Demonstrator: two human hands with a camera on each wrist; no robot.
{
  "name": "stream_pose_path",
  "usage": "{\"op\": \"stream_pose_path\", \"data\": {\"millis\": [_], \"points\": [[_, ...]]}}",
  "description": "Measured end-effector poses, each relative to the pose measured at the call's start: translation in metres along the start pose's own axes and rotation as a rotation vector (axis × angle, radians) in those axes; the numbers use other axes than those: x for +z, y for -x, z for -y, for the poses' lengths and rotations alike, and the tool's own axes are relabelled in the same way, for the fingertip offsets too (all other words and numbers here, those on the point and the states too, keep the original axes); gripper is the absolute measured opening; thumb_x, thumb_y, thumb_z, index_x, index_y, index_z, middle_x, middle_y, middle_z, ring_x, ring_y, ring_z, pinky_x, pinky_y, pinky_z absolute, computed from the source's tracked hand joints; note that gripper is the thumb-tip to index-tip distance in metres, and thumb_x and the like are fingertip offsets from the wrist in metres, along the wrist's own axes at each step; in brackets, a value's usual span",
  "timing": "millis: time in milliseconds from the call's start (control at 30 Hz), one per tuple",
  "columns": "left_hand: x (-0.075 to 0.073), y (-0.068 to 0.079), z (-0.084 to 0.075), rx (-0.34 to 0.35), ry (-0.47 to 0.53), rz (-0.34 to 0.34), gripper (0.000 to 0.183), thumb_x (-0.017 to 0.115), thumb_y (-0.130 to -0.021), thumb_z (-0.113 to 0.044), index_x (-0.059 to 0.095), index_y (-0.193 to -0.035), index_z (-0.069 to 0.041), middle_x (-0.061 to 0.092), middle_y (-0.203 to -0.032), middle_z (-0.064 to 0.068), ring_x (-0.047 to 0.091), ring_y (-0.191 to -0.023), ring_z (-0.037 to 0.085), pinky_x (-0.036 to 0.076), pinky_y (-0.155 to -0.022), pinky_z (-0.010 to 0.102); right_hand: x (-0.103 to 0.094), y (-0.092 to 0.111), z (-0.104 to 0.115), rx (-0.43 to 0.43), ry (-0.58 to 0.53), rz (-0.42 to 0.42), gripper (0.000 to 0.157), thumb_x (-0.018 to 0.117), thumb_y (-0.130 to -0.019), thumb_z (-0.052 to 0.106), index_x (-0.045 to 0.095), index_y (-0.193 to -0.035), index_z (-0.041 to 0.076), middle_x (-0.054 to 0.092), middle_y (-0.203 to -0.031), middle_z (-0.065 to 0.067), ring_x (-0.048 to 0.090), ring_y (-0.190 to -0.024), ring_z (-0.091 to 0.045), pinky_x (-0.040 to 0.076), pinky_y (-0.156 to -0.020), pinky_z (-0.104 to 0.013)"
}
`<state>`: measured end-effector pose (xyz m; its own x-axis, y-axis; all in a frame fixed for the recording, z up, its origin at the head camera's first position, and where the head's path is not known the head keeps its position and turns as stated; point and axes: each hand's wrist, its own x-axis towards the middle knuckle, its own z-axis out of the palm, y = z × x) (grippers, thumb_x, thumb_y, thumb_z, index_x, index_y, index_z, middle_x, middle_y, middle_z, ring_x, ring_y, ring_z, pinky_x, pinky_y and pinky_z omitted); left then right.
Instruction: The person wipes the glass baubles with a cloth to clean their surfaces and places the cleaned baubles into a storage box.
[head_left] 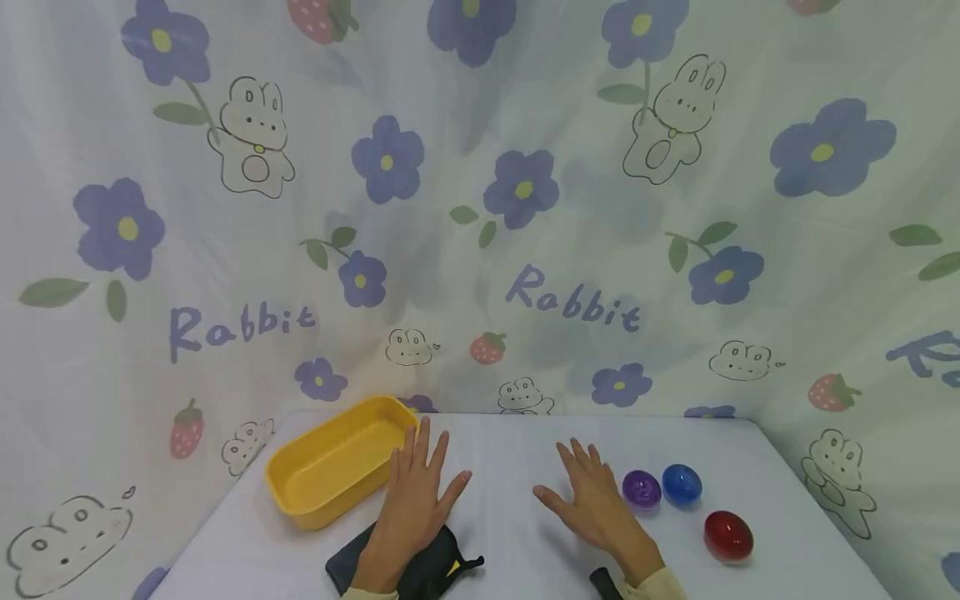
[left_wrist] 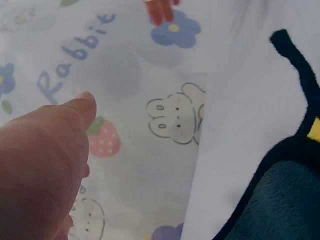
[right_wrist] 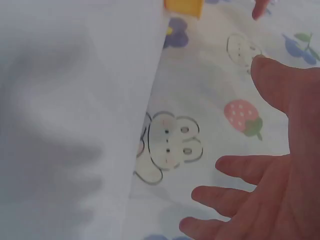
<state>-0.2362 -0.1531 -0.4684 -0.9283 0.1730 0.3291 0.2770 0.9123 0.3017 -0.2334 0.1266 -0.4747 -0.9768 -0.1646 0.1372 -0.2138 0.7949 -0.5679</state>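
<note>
Two hands (head_left: 411, 504) (head_left: 597, 502) apart, tray (head_left: 341, 462) near table edge (head_left: 487, 418)

Both hands (head_left: 412, 504) bare; left sleeve (head_left: 371, 594) pale cream, narrow strip visible; right sleeve (head_left: 657, 586) same cream, larger portion visible.

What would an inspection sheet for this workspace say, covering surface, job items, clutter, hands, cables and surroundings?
Surface: white tabletop, far corners rounded.
Job items: yellow tray at left; dark teal fabric item, partly behind the left hand; purple egg, blue egg and red egg at right.
Clutter: dark rod-shaped object by the right wrist, cut off by the frame.
Hands: left hand and right hand extended, holding nothing.
Cables: nothing seen.
Surroundings: curtain printed with rabbits, flowers, strawberries.
</note>
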Motion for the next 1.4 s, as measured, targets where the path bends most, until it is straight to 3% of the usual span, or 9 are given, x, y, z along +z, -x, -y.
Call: {"op": "stream_pose_path", "data": {"millis": [167,333,433,633,767,1033,1267,1400], "points": [[-0.015,0.004,0.012,-0.026,0.112,-0.025,0.075,0.057,-0.102,-0.05,0.04,-0.158,-0.004,0.014,-0.172,0.024,0.014,-0.158,0.048,0.016,-0.122,0.071,0.008,-0.007,0.007,-0.04,-0.196,0.087,0.082,0.064,-0.096,0.054,0.04,-0.158,0.005,0.034,-0.165,-0.024,0.027,-0.154,-0.049,0.024,-0.121,-0.068],[-0.037,0.015,0.036,-0.067,0.238,-0.104,0.071,0.061,-0.102,-0.04,0.04,-0.155,0.002,0.019,-0.169,0.028,0.018,-0.155,0.051,0.019,-0.12,0.071,0.014,-0.026,0.022,-0.076,-0.287,0.128,0.076,0.063,-0.098,0.05,0.04,-0.158,0.009,0.041,-0.163,-0.02,0.038,-0.151,-0.045,0.032,-0.119,-0.065],[-0.052,0.022,0.053,-0.157,0.293,-0.114,0.072,0.059,-0.103,-0.041,0.036,-0.157,0.002,0.016,-0.17,0.028,0.018,-0.154,0.052,0.02,-0.119,0.072,0.018,-0.039,0.028,-0.097,-0.334,0.127,0.074,0.061,-0.099,0.051,0.041,-0.158,0.01,0.045,-0.161,-0.019,0.042,-0.148,-0.045,0.037,-0.116,-0.065],[-0.073,0.033,0.082,-0.426,0.33,-0.075,0.085,0.053,-0.103,-0.05,0.02,-0.163,0.001,0.003,-0.172,0.028,0.012,-0.156,0.052,0.017,-0.122,0.071,0.034,-0.065,0.046,-0.16,-0.447,0.145,0.07,0.062,-0.1,0.044,0.043,-0.155,0.004,0.049,-0.156,-0.02,0.048,-0.144,-0.043,0.04,-0.116,-0.06],[-0.074,0.041,0.098,-0.531,0.393,-0.125,0.089,0.054,-0.104,-0.046,0.011,-0.163,0.004,0.002,-0.17,0.032,0.01,-0.156,0.053,0.016,-0.123,0.069,0.047,-0.081,0.059,-0.163,-0.521,0.164,0.066,0.064,-0.1,0.04,0.046,-0.153,0.004,0.051,-0.154,-0.021,0.049,-0.142,-0.044,0.042,-0.115,-0.059],[-0.063,0.051,0.116,-0.735,0.495,-0.181,0.097,0.052,-0.104,-0.04,-0.011,-0.16,0.008,-0.006,-0.165,0.038,0.006,-0.153,0.056,0.011,-0.125,0.065,0.072,-0.101,0.083,-0.061,-0.592,0.202,0.063,0.068,-0.098,0.04,0.05,-0.15,0.009,0.055,-0.152,-0.017,0.052,-0.141,-0.041,0.046,-0.112,-0.058],[-0.056,0.057,0.127,-0.946,0.556,-0.165,0.105,0.054,-0.1,-0.039,-0.022,-0.158,0.004,-0.022,-0.165,0.033,-0.007,-0.156,0.053,0.006,-0.125,0.064,0.095,-0.115,0.096,-0.004,-0.655,0.213,0.065,0.069,-0.095,0.043,0.052,-0.149,0.011,0.058,-0.149,-0.015,0.055,-0.138,-0.038,0.05,-0.108,-0.055],[-0.052,0.058,0.13,-1.0,0.604,-0.134,0.107,0.052,-0.1,-0.041,-0.027,-0.157,0.004,-0.027,-0.164,0.032,-0.008,-0.155,0.053,0.005,-0.125,0.063,0.106,-0.123,0.102,0.042,-0.681,0.204,0.065,0.07,-0.095,0.044,0.053,-0.149,0.013,0.058,-0.149,-0.013,0.056,-0.137,-0.036,0.051,-0.108,-0.053]]}}
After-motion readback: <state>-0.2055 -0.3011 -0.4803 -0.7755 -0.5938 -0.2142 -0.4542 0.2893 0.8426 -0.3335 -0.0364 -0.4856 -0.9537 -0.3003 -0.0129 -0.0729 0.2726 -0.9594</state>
